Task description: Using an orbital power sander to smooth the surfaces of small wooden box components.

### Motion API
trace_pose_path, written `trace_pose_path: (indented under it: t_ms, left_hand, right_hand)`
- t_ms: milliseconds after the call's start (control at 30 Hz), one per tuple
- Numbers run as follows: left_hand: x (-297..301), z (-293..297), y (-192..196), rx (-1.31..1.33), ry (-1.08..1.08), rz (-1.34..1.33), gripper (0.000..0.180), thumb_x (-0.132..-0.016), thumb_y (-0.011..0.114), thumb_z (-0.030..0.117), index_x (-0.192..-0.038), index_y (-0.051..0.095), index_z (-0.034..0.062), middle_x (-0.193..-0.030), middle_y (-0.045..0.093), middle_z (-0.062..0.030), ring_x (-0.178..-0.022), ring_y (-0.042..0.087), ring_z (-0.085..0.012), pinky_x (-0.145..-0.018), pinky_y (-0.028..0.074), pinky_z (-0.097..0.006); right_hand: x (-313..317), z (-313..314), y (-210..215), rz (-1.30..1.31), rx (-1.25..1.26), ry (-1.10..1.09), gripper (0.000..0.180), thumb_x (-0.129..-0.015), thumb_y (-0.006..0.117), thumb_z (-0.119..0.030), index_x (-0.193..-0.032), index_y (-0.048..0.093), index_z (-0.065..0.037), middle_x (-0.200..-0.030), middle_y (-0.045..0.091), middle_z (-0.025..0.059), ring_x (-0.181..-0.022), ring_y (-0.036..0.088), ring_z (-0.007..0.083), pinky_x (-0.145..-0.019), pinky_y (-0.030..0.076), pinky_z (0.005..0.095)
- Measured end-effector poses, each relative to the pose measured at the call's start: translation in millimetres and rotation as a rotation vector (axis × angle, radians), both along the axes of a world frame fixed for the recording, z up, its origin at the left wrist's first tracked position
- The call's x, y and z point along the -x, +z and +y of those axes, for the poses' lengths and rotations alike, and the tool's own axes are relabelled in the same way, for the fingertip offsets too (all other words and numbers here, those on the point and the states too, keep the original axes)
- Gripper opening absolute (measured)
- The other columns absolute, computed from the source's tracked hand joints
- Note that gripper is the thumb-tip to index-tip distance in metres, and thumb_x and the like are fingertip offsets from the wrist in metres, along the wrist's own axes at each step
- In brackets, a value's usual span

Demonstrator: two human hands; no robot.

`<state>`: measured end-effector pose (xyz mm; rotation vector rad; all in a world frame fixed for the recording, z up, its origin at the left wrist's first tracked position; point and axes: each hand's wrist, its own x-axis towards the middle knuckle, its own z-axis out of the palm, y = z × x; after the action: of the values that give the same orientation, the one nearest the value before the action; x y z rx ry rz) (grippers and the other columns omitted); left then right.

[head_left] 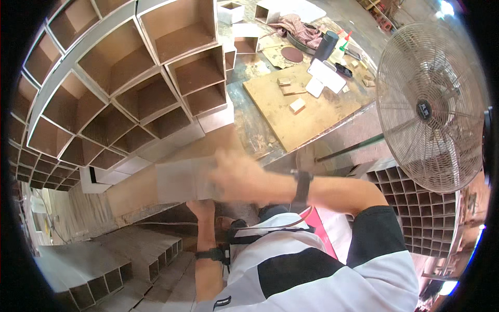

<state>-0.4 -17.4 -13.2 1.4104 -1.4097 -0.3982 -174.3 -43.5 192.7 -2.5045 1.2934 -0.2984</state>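
A pale grey, box-like piece (179, 182), blurred at its edges, is at the table's near edge. My left hand (201, 209) is at its near side, fingers closed on its lower edge. My right hand (234, 174) lies against the right end of the piece, smeared by motion, so its fingers cannot be made out. Beyond the piece, to the left, rises a tall stack of open square boxes (156, 99) with pale rims and brown insides. Each wrist carries a dark band.
At the far right of the table, a wooden board (275, 114) holds small wood blocks (297, 106) and white cards (325, 78). A dark bottle (326, 46) and checked cloth (301, 32) are behind. A large fan (429, 109) stands right. More boxes (104, 270) lie lower left.
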Motion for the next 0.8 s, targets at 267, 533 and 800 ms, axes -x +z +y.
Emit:
trace_pose_path:
  t_ms: [267, 533, 800]
  left_hand:
    - [3, 4, 20, 0.018, -0.027, -0.254, 0.024, -0.083, 0.063, 0.006, -0.105, 0.063, -0.0023, -0.103, 0.066, -0.0179, -0.098, 0.061, -0.0352, -0.085, 0.048, -0.041]
    - [19, -10, -11, 0.034, 0.052, 0.206, 0.025, -0.084, 0.063, 0.01, -0.107, 0.063, 0.0003, -0.1, 0.066, -0.0191, -0.099, 0.059, -0.0404, -0.087, 0.047, -0.044]
    - [18, 2, 64, -0.642, -0.222, 0.315, 0.041, -0.082, 0.069, 0.015, -0.118, 0.058, -0.0024, -0.121, 0.06, -0.0177, -0.108, 0.055, -0.0338, -0.093, 0.042, -0.038]
  right_hand:
    - [60, -48, 11, -0.008, -0.018, -0.408, 0.042, -0.076, 0.063, -0.016, -0.117, 0.056, -0.011, -0.101, 0.053, 0.0262, -0.091, 0.057, 0.042, -0.076, 0.049, 0.0479]
    - [141, 22, -17, -0.569, 0.019, -0.798, 0.059, -0.072, 0.073, -0.02, -0.126, 0.051, -0.011, -0.107, 0.055, 0.0193, -0.107, 0.05, 0.0323, -0.092, 0.043, 0.0399]
    - [159, 60, -73, -1.201, -0.086, -1.096, 0.056, -0.077, 0.064, -0.007, -0.13, 0.047, -0.007, -0.111, 0.051, 0.0057, -0.096, 0.053, 0.0161, -0.079, 0.049, 0.0293]
